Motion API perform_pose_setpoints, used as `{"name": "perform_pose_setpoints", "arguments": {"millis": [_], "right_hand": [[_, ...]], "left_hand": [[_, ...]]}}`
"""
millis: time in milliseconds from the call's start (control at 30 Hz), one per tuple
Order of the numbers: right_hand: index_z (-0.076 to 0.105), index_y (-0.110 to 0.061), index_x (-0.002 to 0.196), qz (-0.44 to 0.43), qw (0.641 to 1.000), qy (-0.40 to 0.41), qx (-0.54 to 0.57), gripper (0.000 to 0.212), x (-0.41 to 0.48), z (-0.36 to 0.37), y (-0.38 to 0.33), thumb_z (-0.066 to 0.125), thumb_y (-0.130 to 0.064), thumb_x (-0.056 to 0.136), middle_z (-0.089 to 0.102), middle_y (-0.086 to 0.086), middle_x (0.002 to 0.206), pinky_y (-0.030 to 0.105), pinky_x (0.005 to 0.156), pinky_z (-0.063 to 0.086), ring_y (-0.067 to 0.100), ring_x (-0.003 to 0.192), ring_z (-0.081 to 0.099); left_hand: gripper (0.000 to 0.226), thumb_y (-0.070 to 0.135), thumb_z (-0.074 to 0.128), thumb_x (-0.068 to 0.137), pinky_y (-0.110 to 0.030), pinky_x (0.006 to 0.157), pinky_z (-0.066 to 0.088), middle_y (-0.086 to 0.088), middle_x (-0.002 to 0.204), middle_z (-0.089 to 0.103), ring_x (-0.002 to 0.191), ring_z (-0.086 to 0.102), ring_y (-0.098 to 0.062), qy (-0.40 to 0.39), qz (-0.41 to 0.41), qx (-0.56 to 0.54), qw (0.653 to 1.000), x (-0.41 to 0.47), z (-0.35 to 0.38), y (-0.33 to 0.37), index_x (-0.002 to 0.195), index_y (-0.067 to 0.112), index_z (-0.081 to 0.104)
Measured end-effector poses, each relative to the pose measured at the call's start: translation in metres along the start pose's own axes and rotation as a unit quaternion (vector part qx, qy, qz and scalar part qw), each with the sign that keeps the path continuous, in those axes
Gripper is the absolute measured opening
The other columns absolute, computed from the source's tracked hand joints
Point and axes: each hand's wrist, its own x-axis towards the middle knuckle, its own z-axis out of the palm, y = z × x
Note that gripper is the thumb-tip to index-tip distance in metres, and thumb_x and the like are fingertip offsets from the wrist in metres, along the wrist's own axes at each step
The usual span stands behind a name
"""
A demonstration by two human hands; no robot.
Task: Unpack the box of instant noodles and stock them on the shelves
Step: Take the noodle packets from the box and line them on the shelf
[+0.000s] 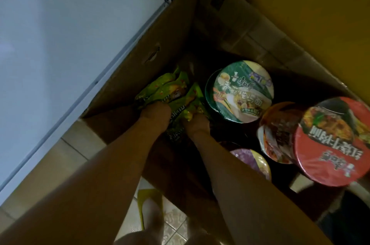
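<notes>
White appliance (60, 54): far left, its side just beside the box.
Cardboard box (140, 68): open, standing on the tiled floor (176, 224).
Green noodle packets (166, 88): bunched in the box's left corner.
Left hand (155, 116): on the packets, fingers sunk among them; cannot tell its grip.
Right hand (197, 124): just beside it, same packets; grip likewise hidden.
Green-lidded bowl (243, 92): mid-box, tilted.
Purple-lidded bowl (254, 161): nearer, partly hidden by the right arm.
Red-lidded bowl (330, 142): far right, tilted.
</notes>
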Motion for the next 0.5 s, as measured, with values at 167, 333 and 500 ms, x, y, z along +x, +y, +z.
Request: {"name": "perform_pose_setpoints", "arguments": {"millis": [167,333,500], "right_hand": [[0.059,0.0,0.118,0.03,0.998,0.054,0.032,0.029,0.019,0.004,0.005,0.05,-0.012,0.094,0.058,0.02,0.125,0.03,0.083,0.046,0.032,0.115,0.056],[0.061,0.004,0.111,0.054,0.992,0.089,0.069,0.024,0.028,0.008,0.01,0.048,-0.005,0.093,0.062,0.023,0.118,0.036,0.085,0.05,0.033,0.107,0.06],[0.059,0.006,0.114,0.063,0.986,0.101,0.113,0.03,0.028,0.007,0.007,0.054,-0.013,0.091,0.058,0.024,0.123,0.038,0.094,0.048,0.035,0.114,0.056]], "left_hand": [[0.022,0.006,0.046,0.094,-0.036,0.085,0.049,-0.016,0.122,0.055,0.111,0.055,-0.029,0.022,-0.023,0.011,0.999,0.01,0.003,0.002,0.113,0.002,0.056],[0.025,-0.001,0.042,0.094,-0.035,0.087,0.048,-0.017,0.123,0.055,0.113,0.055,-0.029,0.062,-0.027,0.021,0.998,0.015,0.005,0.007,0.116,0.0,0.053],[0.026,0.0,0.044,0.094,-0.036,0.09,0.046,-0.02,0.125,0.054,0.114,0.054,-0.032,0.057,-0.031,-0.033,0.997,0.019,0.006,0.009,0.118,-0.001,0.052]]}}
